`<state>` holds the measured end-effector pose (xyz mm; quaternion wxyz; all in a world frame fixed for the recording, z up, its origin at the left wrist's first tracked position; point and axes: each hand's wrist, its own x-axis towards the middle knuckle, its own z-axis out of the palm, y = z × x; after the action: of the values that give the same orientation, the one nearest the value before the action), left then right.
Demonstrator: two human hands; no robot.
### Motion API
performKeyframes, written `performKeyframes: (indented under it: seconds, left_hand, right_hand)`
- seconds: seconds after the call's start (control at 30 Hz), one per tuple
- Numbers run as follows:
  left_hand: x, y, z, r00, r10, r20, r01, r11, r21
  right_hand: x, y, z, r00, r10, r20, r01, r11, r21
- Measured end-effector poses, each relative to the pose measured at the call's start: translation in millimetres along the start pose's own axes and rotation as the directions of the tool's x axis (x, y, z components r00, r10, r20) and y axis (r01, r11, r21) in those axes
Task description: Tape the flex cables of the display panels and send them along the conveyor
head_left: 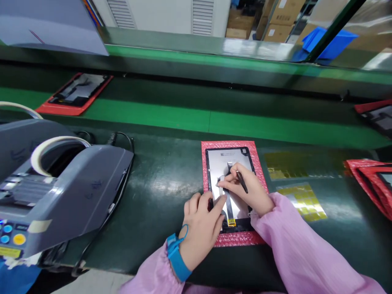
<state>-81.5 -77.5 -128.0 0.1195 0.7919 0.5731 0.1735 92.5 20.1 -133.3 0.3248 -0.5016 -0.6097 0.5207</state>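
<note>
A tablet screen panel (240, 204) lies back side up on a red bubble-wrap sheet (259, 159). It has a silvery back, a black border and a dark flex cable (230, 210) with a yellow end. My left hand (200, 218) rests on the panel's left edge with its fingers spread, wearing a blue wrist strap (179, 259). Above the panel's middle, my right hand (241, 185) is closed around a slim black tool (242, 182), possibly tweezers. Its thumb and fingertips meet near a small pale strip by the cable; whether they pinch it, I cannot tell.
A grey tape dispenser (79, 196) with its cable stands at left. Yellow tape sheets (303, 200) lie right of the panel. Another panel on a red sheet (76, 94) sits at back left, and red bubble-wrap pouches (372, 179) at right. A green ledge (171, 116) runs behind.
</note>
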Motion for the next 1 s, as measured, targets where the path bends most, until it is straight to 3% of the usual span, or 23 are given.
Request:
performKeyframes:
  seconds: [0.17, 0.27, 0.33, 0.4, 0.47, 0.53, 0.6, 0.7, 0.83, 0.93, 1.0]
  left_hand:
    - [-2, -1, 8.1, 1.000, -0.004, 0.015, 0.002, 0.994, 0.113]
    - [-5, 0, 11.3, 1.000, -0.017, 0.008, 0.015, 0.989, 0.145]
    - [-8, 1, 12.7, 0.999, -0.038, -0.004, 0.038, 0.987, 0.159]
    - [-11, 1, 13.7, 0.999, -0.042, -0.018, 0.044, 0.986, 0.159]
    - [-12, 0, 14.4, 0.999, -0.028, -0.025, 0.031, 0.988, 0.150]
    - [-13, -3, 15.1, 1.000, -0.018, -0.024, 0.022, 0.990, 0.141]
    - [-13, -5, 15.9, 1.000, -0.018, -0.022, 0.021, 0.990, 0.137]
    - [-13, -8, 18.1, 0.999, -0.007, -0.036, 0.013, 0.988, 0.154]
    - [-12, -12, 22.9, 0.992, 0.019, -0.127, 0.008, 0.977, 0.214]
    - [-11, -17, 27.5, 0.982, 0.047, -0.184, 0.000, 0.969, 0.249]
    - [-11, -22, 31.7, 0.979, 0.081, -0.189, -0.028, 0.962, 0.270]
  right_hand:
    - [5, 12, 9, 0.997, -0.035, -0.064, 0.030, 0.997, -0.075]
    - [17, 8, 8, 0.977, -0.094, -0.190, 0.064, 0.985, -0.159]
    - [26, 0, -4, 0.935, -0.141, -0.324, 0.052, 0.962, -0.267]
    - [31, -7, -24, 0.867, -0.174, -0.467, -0.038, 0.912, -0.409]
    - [29, -11, -46, 0.812, -0.136, -0.567, -0.221, 0.828, -0.515]
    - [23, -11, -60, 0.803, -0.023, -0.595, -0.389, 0.737, -0.553]
    - [16, -8, -64, 0.831, 0.100, -0.546, -0.440, 0.719, -0.538]
    - [12, -2, -54, 0.893, 0.118, -0.433, -0.324, 0.838, -0.440]
    - [28, -9, -46, 0.934, -0.085, -0.346, 0.004, 0.973, -0.230]
    - [64, -30, -54, 0.910, -0.305, -0.280, 0.274, 0.951, -0.147]
    - [102, -47, -64, 0.874, -0.391, -0.289, 0.361, 0.920, -0.153]
